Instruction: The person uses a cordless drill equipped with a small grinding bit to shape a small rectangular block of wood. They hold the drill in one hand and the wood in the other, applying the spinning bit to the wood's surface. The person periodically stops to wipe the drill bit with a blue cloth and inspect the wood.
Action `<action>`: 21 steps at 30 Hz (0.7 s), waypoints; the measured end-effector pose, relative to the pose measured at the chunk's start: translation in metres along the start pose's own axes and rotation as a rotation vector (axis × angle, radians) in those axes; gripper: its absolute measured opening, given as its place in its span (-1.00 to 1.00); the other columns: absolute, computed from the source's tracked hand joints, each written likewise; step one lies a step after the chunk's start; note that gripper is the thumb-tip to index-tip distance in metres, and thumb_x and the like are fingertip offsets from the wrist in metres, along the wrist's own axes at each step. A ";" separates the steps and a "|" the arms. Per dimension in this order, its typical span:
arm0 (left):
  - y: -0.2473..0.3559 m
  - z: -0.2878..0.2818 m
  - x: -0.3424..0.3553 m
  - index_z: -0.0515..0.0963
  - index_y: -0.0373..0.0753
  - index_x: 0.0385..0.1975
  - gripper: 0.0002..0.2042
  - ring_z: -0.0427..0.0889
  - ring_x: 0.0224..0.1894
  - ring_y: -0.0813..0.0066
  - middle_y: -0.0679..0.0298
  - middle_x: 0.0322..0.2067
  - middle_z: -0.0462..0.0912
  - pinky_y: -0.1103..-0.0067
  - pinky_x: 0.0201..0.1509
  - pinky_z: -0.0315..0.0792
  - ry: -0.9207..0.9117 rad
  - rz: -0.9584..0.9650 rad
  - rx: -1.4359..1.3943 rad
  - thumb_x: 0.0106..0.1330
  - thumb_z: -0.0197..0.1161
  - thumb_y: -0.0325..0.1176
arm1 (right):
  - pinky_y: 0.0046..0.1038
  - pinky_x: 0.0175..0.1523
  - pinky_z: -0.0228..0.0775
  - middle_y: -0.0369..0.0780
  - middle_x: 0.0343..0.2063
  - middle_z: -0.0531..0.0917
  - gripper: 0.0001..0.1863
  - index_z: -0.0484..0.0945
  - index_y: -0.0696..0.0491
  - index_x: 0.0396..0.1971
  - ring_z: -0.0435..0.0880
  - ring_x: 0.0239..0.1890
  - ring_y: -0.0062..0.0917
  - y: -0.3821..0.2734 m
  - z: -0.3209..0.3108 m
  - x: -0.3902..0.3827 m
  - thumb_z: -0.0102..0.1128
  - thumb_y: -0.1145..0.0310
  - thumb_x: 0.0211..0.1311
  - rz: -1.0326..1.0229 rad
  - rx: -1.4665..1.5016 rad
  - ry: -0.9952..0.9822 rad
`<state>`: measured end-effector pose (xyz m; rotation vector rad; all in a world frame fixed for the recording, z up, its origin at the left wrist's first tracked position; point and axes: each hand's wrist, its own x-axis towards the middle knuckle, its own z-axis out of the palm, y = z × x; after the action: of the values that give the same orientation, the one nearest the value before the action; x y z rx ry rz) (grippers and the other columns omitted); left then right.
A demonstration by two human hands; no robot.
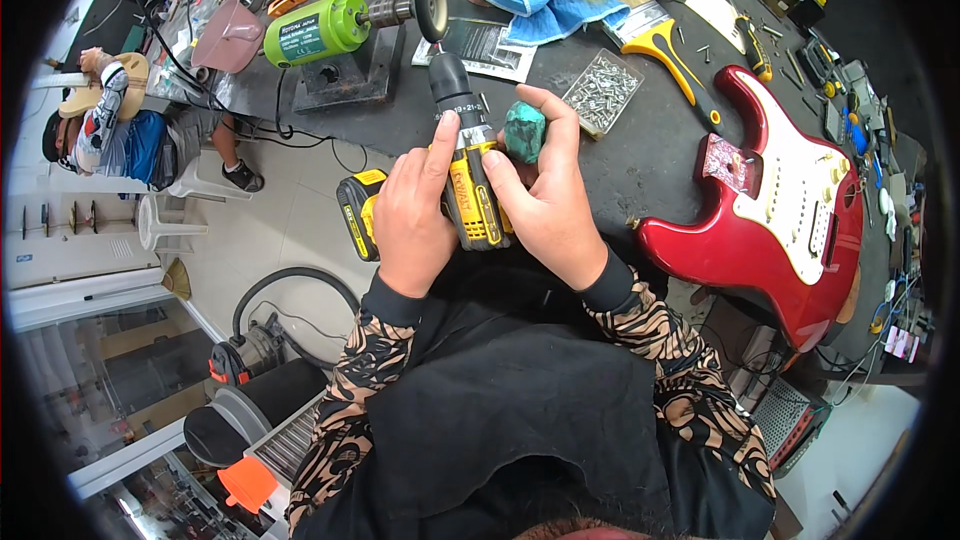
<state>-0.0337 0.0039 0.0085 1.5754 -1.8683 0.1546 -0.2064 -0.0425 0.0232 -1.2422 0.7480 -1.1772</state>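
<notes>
A yellow and black cordless drill [472, 195] lies on its side in front of me at the bench edge, its chuck pointing away and its battery [358, 212] out to the left. My left hand [412, 215] is closed around the drill, with the index finger stretched along the collar. In my right hand [555, 210] a dark green lump [524, 132] sits between the bent index finger and the palm side. The right thumb rests against the drill's body. Whether the lump touches the drill, I cannot tell.
Beyond the chuck stands a green bench grinder [318, 32] with a round wheel [431, 5]. A screw box [603, 90], a yellow-handled brush [670, 65] and a red guitar body [690, 245] lie to the right. At far left another person [140, 145] holds a wooden guitar-shaped body.
</notes>
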 end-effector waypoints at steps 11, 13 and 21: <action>0.005 0.004 -0.002 0.36 -0.11 0.65 -0.12 0.64 -0.23 0.09 0.15 -0.27 0.56 0.24 -0.19 0.53 0.030 -0.005 0.012 0.21 0.34 -0.67 | -0.47 0.27 0.54 -0.21 0.13 0.47 -0.28 0.16 0.06 0.58 0.54 0.14 -0.62 0.003 -0.002 -0.001 0.26 0.57 0.55 -0.031 -0.041 0.009; 0.006 0.005 -0.002 0.37 -0.11 0.65 -0.12 0.64 -0.23 0.09 0.15 -0.27 0.57 0.24 -0.19 0.54 0.039 -0.003 0.012 0.21 0.34 -0.67 | -0.47 0.27 0.54 -0.21 0.12 0.47 -0.28 0.16 0.06 0.58 0.54 0.14 -0.62 0.004 -0.002 -0.001 0.26 0.57 0.55 -0.037 -0.048 0.009; 0.009 0.005 -0.002 0.38 -0.13 0.64 -0.14 0.64 -0.22 0.09 0.15 -0.27 0.58 0.25 -0.18 0.54 0.053 0.001 0.028 0.22 0.31 -0.68 | -0.47 0.27 0.53 -0.21 0.14 0.46 -0.28 0.15 0.06 0.59 0.53 0.14 -0.62 0.005 -0.003 -0.001 0.25 0.57 0.55 -0.042 -0.029 0.007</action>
<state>-0.0434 0.0054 0.0064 1.5747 -1.8334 0.2219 -0.2084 -0.0432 0.0175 -1.2832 0.7500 -1.2092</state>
